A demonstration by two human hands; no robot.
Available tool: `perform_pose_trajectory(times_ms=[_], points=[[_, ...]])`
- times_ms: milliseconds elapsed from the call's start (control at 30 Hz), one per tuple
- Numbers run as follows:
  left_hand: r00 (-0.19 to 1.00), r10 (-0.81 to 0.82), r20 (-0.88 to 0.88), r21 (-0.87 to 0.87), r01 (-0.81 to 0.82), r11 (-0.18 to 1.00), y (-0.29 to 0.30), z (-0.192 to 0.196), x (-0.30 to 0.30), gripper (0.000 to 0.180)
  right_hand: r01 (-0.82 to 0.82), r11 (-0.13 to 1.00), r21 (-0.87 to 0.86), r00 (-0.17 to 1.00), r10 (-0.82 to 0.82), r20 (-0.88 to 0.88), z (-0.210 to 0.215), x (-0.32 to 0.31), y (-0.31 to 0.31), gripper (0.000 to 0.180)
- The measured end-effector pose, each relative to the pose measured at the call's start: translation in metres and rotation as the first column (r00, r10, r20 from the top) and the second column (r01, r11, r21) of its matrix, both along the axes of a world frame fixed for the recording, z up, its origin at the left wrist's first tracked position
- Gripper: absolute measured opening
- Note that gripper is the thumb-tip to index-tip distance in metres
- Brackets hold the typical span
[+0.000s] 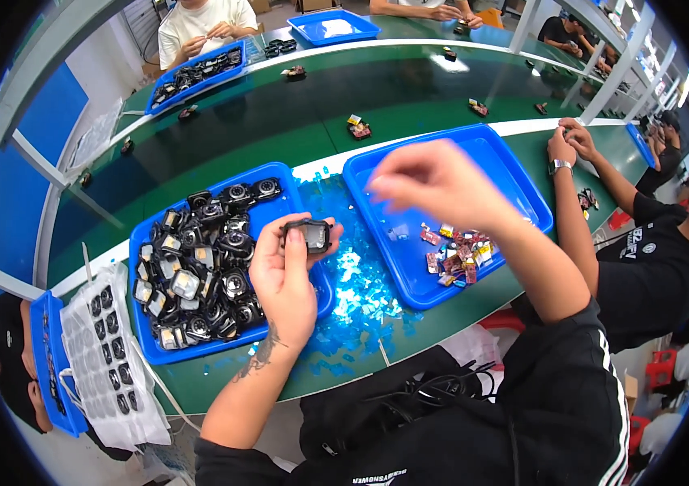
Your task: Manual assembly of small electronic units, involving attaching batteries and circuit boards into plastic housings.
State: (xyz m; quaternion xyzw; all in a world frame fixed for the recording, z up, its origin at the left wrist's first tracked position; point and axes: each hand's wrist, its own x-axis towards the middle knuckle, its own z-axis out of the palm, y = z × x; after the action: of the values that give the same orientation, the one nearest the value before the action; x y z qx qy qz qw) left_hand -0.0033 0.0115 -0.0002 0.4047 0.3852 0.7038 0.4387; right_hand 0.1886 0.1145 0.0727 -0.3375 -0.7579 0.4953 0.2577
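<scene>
My left hand (pixel 286 279) grips a black watch case (pixel 307 236) with a pale grey face, thumb laid over it, above the right edge of a blue tray (pixel 324 296). That tray holds a heap of similar black watch cases (pixel 235 243), some showing pale square faces. Blurred by motion, my right hand (pixel 437 185) hovers over a second blue tray (pixel 409 287). Its fingers are curled toward the thumb, and whatever they pinch cannot be made out. Small red circuit boards with yellow and silver parts (pixel 462 255) lie in that second tray.
Bits of shiny blue film (pixel 352 283) litter the green table between the trays. Beyond runs a green conveyor belt (pixel 263 121) carrying spaced-out boards (pixel 359 127). A clear blister tray with black parts (pixel 109 348) stands left. A co-worker's arms (pixel 567 174) are close on the right; others sit opposite.
</scene>
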Motion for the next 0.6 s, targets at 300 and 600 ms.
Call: perform_pose_trajectory(times_ms=[300,600], points=[[0.971,-0.121,0.206,-0.304,0.181,0.935,0.004,0.001,-0.006,0.031,0.064,0.928,0.368,0.598,-0.331,0.730,-0.048,0.097,0.031,0.024],[0.934,-0.307,0.181,-0.272,0.348,0.897,0.003,0.002,0.000,0.044,0.249,0.928,0.279,0.812,-0.356,0.463,-0.062,0.091,0.017,0.017]])
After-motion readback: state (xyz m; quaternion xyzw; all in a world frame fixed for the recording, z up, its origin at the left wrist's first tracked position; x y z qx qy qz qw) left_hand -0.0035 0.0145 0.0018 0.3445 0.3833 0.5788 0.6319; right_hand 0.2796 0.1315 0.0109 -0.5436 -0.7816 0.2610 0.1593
